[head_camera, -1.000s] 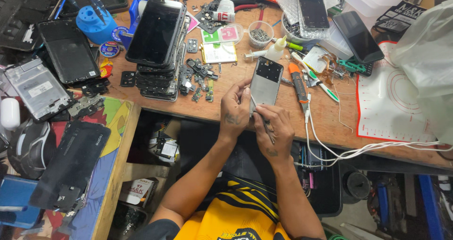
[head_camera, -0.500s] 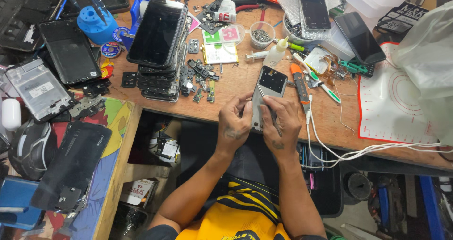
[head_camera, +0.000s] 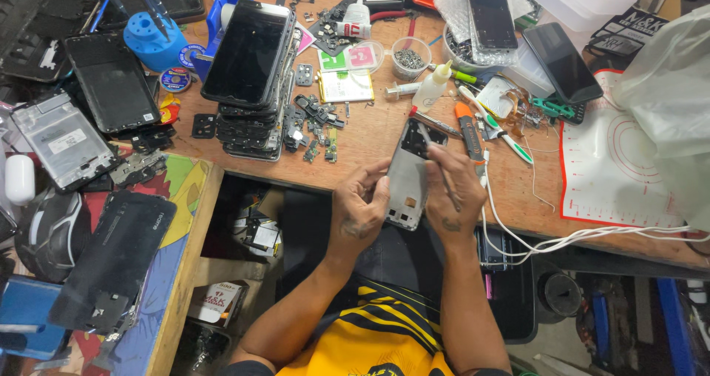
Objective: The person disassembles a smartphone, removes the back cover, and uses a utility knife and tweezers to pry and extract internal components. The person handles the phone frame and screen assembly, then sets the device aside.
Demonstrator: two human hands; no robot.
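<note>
Frame (head_camera: 408, 173) now lifted off the bench (head_camera: 370, 136), tilted. Left hand (head_camera: 360, 213) fingers clamped on its edge; right hand (head_camera: 452, 198) pinching tool (head_camera: 436, 165), tip now at the top cutout.

A stack of phones (head_camera: 250, 73) is sitting on the table (head_camera: 370, 136), left of the phone frame (head_camera: 409, 175). Small parts (head_camera: 314, 124) are lying between them. A mat (head_camera: 614, 165) is lying to the right, with a bag (head_camera: 669, 102) sitting on it.
</note>
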